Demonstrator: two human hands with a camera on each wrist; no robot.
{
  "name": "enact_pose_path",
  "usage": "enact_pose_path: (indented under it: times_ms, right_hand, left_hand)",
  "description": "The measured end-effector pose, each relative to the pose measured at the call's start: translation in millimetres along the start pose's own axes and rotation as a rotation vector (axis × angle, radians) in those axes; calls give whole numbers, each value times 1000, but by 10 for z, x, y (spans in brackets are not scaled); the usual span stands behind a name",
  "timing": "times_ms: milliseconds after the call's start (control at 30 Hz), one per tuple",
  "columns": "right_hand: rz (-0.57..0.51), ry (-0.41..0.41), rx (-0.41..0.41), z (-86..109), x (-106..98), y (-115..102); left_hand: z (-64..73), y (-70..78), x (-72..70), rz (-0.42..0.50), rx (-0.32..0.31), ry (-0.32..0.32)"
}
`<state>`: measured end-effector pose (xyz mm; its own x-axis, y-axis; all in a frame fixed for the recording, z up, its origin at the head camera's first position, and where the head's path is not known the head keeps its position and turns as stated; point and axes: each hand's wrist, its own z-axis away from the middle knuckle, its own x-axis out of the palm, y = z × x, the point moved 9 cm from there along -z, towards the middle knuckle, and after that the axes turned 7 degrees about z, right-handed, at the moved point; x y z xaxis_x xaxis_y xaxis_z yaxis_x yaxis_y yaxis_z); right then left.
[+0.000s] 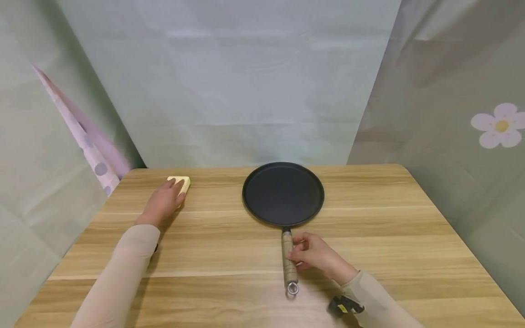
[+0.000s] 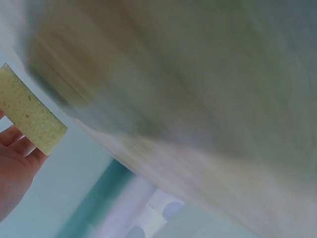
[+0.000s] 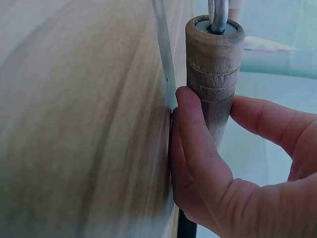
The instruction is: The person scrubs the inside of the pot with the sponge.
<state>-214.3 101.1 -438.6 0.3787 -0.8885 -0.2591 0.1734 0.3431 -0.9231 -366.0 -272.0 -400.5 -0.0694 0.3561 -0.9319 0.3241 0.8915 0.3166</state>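
Observation:
A round, flat black frying pan (image 1: 283, 193) lies near the middle of the table, its wooden handle (image 1: 289, 271) pointing toward me. My right hand (image 1: 319, 256) holds that handle between thumb and fingers, from the right side. Close up in the right wrist view, the ridged handle (image 3: 214, 64) ends in a metal ring (image 3: 218, 15). At the far left of the table my left hand (image 1: 161, 202) grips a pale yellow sponge (image 1: 185, 183), with fingers over its top. In the left wrist view the porous sponge (image 2: 30, 109) shows beside the fingers (image 2: 22, 146).
The wood-grain table (image 1: 369, 218) has rounded far corners. Pale cloth hangs behind it (image 1: 246, 82) and on both sides, with a printed flower (image 1: 501, 126) at the right. A black wrist device (image 1: 339, 306) is on the right sleeve.

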Motion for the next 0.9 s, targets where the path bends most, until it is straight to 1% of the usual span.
enact_pose_path:
  times_ms: [200, 433, 667, 800, 900]
  right_hand:
    - [-2, 5, 11, 3, -2, 10]
    - [2, 8, 26, 15, -3, -7]
    - [-1, 1, 29, 11, -5, 7]
    - [1, -3, 25, 2, -7, 10]
    - [0, -4, 24, -2, -10, 9]
  left_hand:
    - [-8, 88, -8, 13, 18, 11]
    - [-97, 189, 13, 9, 18, -9]
    - [-167, 363, 26, 14, 46, -1]
    - [-210, 479, 55, 9, 77, 1]
    - [-246, 584, 67, 27, 98, 1]
